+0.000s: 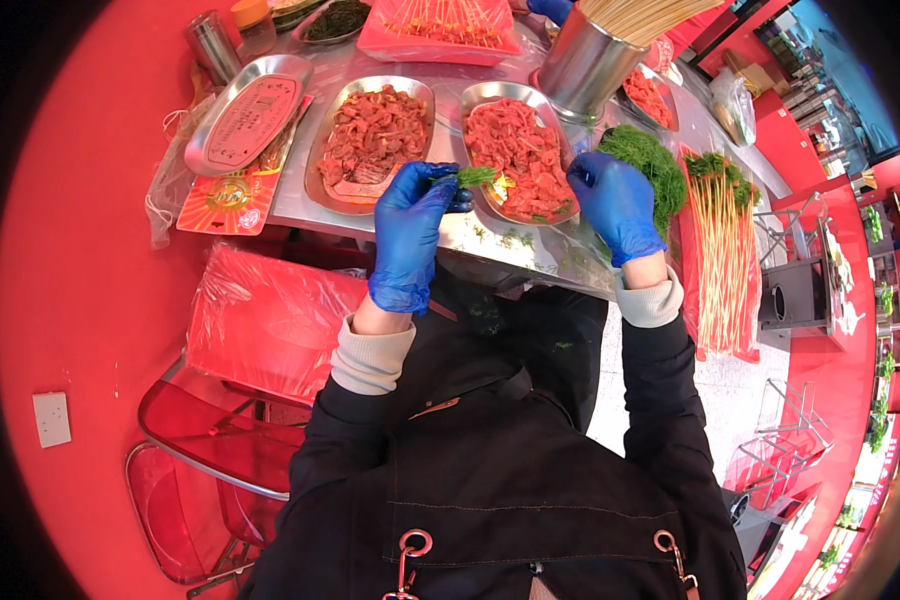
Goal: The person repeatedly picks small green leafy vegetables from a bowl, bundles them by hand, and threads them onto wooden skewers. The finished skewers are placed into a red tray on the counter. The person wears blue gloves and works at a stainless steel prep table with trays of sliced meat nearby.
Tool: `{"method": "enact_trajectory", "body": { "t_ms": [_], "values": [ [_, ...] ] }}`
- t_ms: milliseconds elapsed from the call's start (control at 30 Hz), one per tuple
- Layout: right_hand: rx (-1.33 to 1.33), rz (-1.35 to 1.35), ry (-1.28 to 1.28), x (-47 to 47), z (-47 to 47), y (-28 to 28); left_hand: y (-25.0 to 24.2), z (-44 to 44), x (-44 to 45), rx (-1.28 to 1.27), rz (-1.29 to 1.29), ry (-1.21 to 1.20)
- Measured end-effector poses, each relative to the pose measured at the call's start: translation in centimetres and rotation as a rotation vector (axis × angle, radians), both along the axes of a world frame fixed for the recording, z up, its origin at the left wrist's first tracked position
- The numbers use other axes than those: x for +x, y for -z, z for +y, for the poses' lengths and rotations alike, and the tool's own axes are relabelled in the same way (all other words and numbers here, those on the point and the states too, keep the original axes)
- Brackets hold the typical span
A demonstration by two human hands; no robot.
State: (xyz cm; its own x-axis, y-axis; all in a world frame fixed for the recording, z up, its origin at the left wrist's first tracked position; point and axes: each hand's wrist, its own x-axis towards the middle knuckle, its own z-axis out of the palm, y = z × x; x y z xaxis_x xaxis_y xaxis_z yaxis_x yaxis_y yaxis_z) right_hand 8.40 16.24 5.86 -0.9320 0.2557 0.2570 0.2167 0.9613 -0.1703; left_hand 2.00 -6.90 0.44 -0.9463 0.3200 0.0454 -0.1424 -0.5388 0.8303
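My left hand [418,225], in a blue glove, pinches a small sprig of green herb [476,177] between the two metal trays. My right hand [615,202], gloved alike, is closed over the right tray's edge, beside a heap of feathery green herb [649,169]; its fingertips are partly hidden, so whether it holds anything cannot be told. Raw meat pieces [379,135] fill the left oval tray [316,176], and paler raw meat [514,142] lies in the right one [476,91]. To the right, a red tray holds long wooden skewers [724,277] with greens at their far ends.
A steel canister [589,64] of bare skewers stands behind the right tray. Farther back is a red tray [439,49] of loaded skewers, with another person's blue-gloved hand [551,9] nearby. A plastic-wrapped red box [277,322] and folding chairs [217,442] are below left.
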Motion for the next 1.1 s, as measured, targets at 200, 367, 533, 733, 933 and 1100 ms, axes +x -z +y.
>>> {"method": "enact_trajectory", "body": {
  "t_ms": [200, 367, 533, 733, 933, 1100],
  "values": [
    [-0.083, 0.133, -0.188, -0.7, -0.4, 1.1, 0.1, -0.3, -0.2, -0.035, 0.014, 0.005],
    [0.165, 0.064, -0.212, -1.4, -1.3, 2.7, 0.2, -0.1, -0.1, -0.045, 0.013, 0.014],
    [0.245, 0.084, -0.173, -1.8, -1.3, 3.5, 0.1, -0.2, -0.1, -0.014, 0.008, 0.008],
    [0.184, 0.155, -0.208, -1.9, -1.0, 3.9, 0.1, -0.1, -0.2, -0.032, -0.002, 0.027],
    [0.118, 0.093, -0.137, -1.8, -0.6, 3.6, 0.1, 0.0, -0.1, -0.025, 0.017, 0.023],
    [0.218, 0.073, -0.143, -2.0, -1.0, 3.9, 0.1, 0.3, 0.1, -0.054, 0.025, 0.032]
  ]
}}
